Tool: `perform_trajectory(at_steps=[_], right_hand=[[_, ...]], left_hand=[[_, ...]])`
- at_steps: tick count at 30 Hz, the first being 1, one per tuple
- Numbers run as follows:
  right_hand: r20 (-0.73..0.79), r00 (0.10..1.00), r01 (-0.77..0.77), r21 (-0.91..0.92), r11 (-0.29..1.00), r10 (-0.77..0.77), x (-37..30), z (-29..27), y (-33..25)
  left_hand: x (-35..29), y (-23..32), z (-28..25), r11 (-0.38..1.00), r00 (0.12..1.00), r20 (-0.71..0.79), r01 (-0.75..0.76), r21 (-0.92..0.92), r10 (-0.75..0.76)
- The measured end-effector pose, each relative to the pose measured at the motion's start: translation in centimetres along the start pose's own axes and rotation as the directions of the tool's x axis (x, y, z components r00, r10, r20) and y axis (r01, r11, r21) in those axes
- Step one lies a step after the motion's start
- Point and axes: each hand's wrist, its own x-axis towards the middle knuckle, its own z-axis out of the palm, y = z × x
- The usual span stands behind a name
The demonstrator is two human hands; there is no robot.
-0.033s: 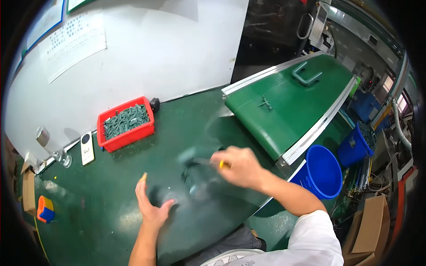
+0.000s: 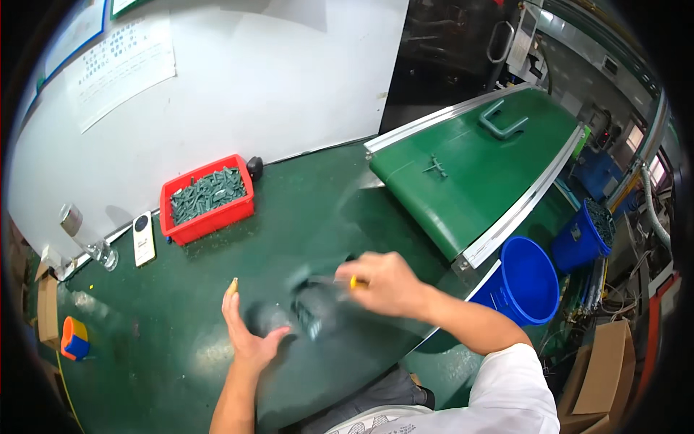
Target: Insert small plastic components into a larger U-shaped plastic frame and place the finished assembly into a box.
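"Green tabletop (image 2: 166, 325) is stretching below a white wall panel (image 2: 238, 79), and a conveyor belt (image 2: 463, 202) is running off toward the upper right. What are the hands doing?"

"The left hand (image 2: 249, 343) is spreading its thumb and fingers wide apart above the tabletop, gripping nothing that I'm seeing. A tan cover (image 2: 233, 286) is capping one fingertip."

"And the right hand (image 2: 387, 286)?"

"Its fingers are curling closed around a yellow item (image 2: 354, 281); only a bit is showing, so I'm not telling you its kind."

"Where is the grey-green piece (image 2: 311, 322) sitting?"

"It's blurring between the two hands, near the left thumb. Whether it's touching the right hand or the yellow item, I cannot tell."

"What's surrounding them?"

"Beyond the left hand, a red bin (image 2: 213, 226) is holding many small grey-green parts (image 2: 210, 194), with a phone (image 2: 144, 242) lying just beside it. On the belt, a U-shaped bar (image 2: 500, 130) is resting well apart from the hands, and a blue bucket (image 2: 499, 293) is standing near the right forearm."
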Motion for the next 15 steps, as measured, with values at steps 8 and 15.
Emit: perform_trajectory(at_steps=[8,15], right_hand=[[0.243,0.968,-0.123,0.261,0.957,0.058,3.1,-2.0,1.0],[-0.218,0.863,-0.47,-0.68,0.563,0.457,4.7,-8.0,16.2]], left_hand=[[-0.9,-1.3,-0.6,0.964,0.981,0.183,-0.007,-0.267,0.058],[-1.2,-1.3,-0.2,0.868,0.916,0.108,0.4,-0.296,-0.386]])
